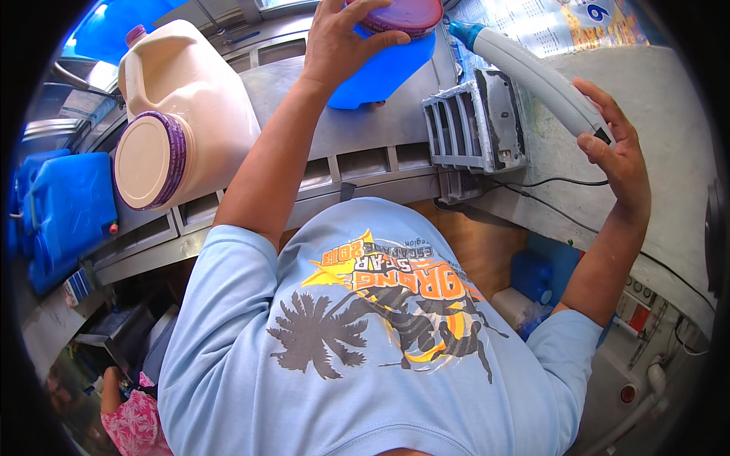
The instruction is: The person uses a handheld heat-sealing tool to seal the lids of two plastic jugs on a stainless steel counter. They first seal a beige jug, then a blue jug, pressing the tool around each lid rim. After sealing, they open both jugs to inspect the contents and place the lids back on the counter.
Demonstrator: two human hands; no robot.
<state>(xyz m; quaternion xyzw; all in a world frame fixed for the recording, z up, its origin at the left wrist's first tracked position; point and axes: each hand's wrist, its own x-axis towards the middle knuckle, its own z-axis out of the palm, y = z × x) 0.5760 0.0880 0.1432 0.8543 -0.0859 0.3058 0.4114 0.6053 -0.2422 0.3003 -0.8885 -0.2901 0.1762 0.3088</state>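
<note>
My left hand (334, 42) is closed around the edge of a round pinkish-purple lid (403, 17), its thumb along the rim. The lid sits on a blue water jug (388, 72) on the steel counter, partly cut off by the upper edge. In my right hand (623, 148), the thumb and fingers grip the rear end of a long grey blower (536, 76). Its teal nozzle points left, toward the lid, and stays a little apart from it. To the left of my left forearm stands a cream water jug (217, 99) with a large round cap (144, 161) and a purple band.
More blue jugs (72, 205) stand at the far left. A grey slatted box (479, 125) with peeling paint is mounted between counter and wall. Black cords (566, 182) cross the grey surface (646, 106) on the right. Another person in a pink patterned garment (137, 422) is at lower left.
</note>
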